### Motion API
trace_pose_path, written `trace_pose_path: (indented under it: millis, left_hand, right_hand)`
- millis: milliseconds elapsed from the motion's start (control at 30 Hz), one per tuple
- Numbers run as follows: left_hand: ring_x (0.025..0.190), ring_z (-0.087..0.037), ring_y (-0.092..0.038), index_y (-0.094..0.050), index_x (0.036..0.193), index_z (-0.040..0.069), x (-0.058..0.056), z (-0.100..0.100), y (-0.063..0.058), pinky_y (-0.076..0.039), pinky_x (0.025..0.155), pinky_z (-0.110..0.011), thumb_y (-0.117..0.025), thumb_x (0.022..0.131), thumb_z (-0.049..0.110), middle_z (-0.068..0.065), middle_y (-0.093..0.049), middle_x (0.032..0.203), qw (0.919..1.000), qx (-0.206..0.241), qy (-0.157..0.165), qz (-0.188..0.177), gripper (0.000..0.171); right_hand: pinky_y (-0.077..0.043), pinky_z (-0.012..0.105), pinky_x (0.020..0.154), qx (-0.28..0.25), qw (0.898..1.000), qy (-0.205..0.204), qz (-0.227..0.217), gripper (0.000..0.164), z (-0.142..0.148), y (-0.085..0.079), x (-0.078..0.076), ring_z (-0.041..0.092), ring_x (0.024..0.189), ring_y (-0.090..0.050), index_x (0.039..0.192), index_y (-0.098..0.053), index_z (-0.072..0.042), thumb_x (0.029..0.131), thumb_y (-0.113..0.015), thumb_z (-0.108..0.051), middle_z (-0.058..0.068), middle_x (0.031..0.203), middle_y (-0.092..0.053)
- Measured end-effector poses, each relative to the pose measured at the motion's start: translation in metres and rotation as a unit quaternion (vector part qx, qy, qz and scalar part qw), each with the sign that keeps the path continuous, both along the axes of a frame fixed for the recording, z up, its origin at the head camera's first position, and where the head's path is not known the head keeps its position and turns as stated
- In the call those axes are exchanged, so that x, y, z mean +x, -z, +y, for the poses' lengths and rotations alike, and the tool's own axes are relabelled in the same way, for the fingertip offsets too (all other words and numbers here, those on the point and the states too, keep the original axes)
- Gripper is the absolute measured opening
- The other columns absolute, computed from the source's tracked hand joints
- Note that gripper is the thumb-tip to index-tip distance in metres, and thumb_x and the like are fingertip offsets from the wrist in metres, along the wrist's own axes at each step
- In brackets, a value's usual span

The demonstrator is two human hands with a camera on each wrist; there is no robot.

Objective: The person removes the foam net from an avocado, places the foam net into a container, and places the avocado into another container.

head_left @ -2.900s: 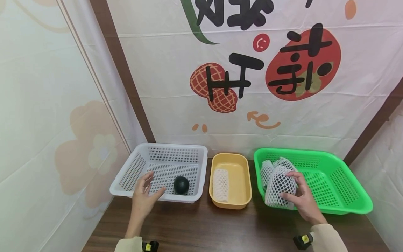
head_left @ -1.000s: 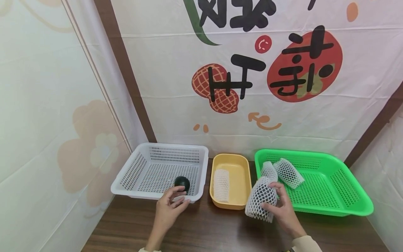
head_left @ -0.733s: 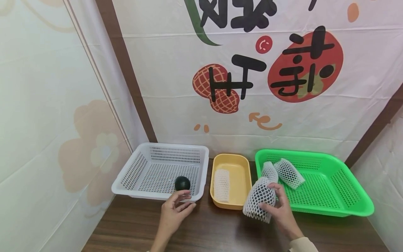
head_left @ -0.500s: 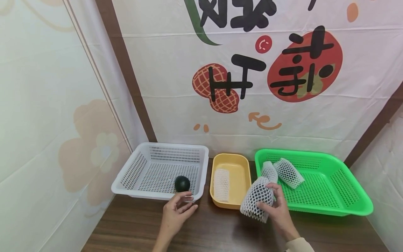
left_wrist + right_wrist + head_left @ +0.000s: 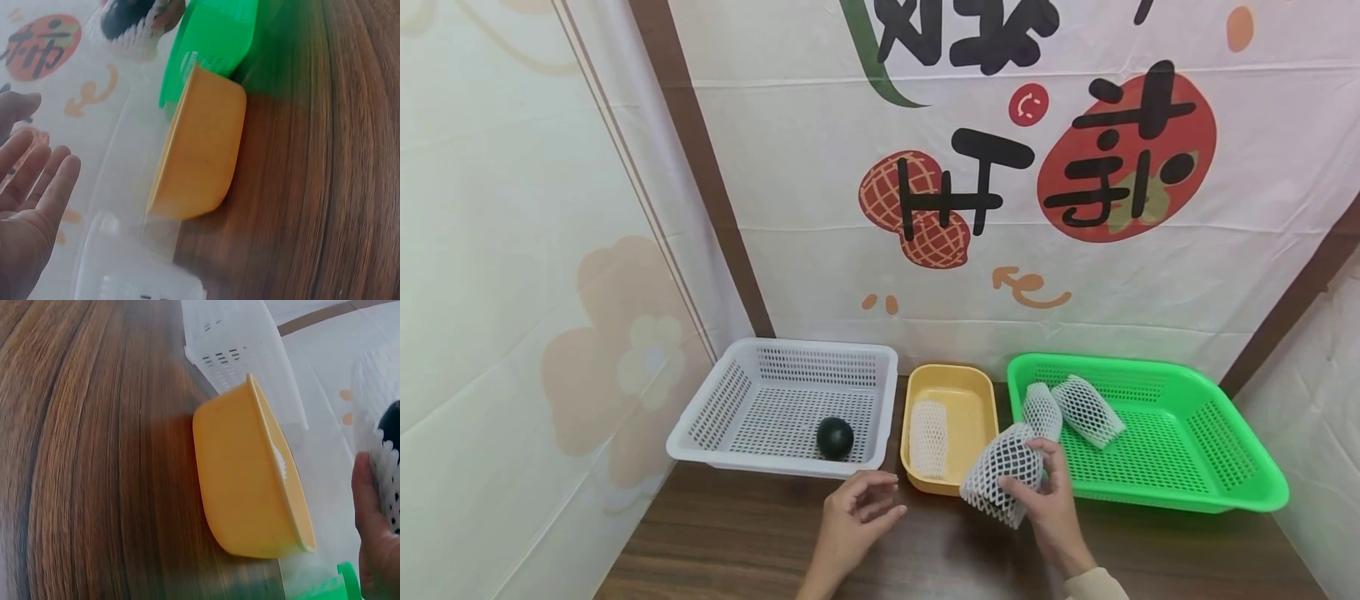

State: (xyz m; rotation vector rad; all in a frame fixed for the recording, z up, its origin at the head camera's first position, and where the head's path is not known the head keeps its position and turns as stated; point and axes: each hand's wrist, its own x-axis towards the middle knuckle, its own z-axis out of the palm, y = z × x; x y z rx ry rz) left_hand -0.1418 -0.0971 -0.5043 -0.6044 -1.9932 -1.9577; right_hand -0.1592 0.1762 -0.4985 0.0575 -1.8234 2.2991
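Well beyond the fingers (image 5: 1054,458), the cloth wall (image 5: 805,275) shows black character 柿 (image 5: 1105,170) on a red fruit (image 5: 1189,125), smiling sign (image 5: 1028,105) on red circle, orange curled arrow (image 5: 1028,283), and other characters (image 5: 951,202) I cannot read.

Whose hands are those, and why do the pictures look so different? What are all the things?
No robot here: it's a person with a bare left hand and right hand. The wide pictures come from a camera on the head; the tilted ones from a camera on each wrist.

On the brown wood-grain table stand a white plastic basket holding a dark, round ball-like thing, a yellow plastic tub holding a white foam-net sleeve, and a green plastic basket holding two more net sleeves.

The right hand holds another sleeve with something dark inside. The left hand holds nothing.
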Motion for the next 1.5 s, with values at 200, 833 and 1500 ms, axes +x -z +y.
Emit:
trace_pose_path:
  millis: [200, 833, 1500]
  left_hand:
    - [0.094, -0.033, -0.065, -0.067, 0.104, 0.002, 0.003, 0.016, 0.000, -0.058, 0.078, -0.040, -0.080, 0.076, -0.003, -0.019, -0.064, 0.102, 0.9994, -0.009, 0.032, -0.007, 0.031]
    - [0.095, -0.041, -0.065, -0.066, 0.108, -0.011, 0.014, 0.052, -0.006, -0.058, 0.078, -0.038, -0.075, 0.079, -0.009, -0.022, -0.064, 0.106, 0.9968, -0.002, 0.073, -0.031, 0.030]
    - [0.092, -0.024, -0.063, -0.064, 0.109, -0.003, 0.013, 0.068, -0.017, -0.059, 0.072, -0.029, -0.076, 0.071, -0.012, -0.017, -0.060, 0.105, 0.9968, -0.031, -0.011, -0.073, 0.041]
  right_hand:
    - [-0.060, 0.035, 0.071, -0.020, 0.999, 0.048, 0.007, 0.058, -0.014, 0.001, 0.000, 0.018, 0.090, -0.062, 0.122, -0.038, -0.005, 0.077, -0.066, 0.018, 0.014, 0.119, -0.044]
    - [-0.059, 0.034, 0.075, -0.046, 0.996, 0.073, -0.029, 0.060, -0.053, -0.004, 0.011, 0.021, 0.094, -0.062, 0.127, -0.036, -0.005, 0.080, -0.068, 0.013, 0.014, 0.123, -0.045]
    - [-0.057, 0.033, 0.084, -0.070, 0.994, 0.063, -0.048, 0.066, -0.076, -0.002, 0.022, 0.023, 0.104, -0.060, 0.128, -0.031, -0.007, 0.080, -0.073, 0.007, 0.020, 0.129, -0.043]
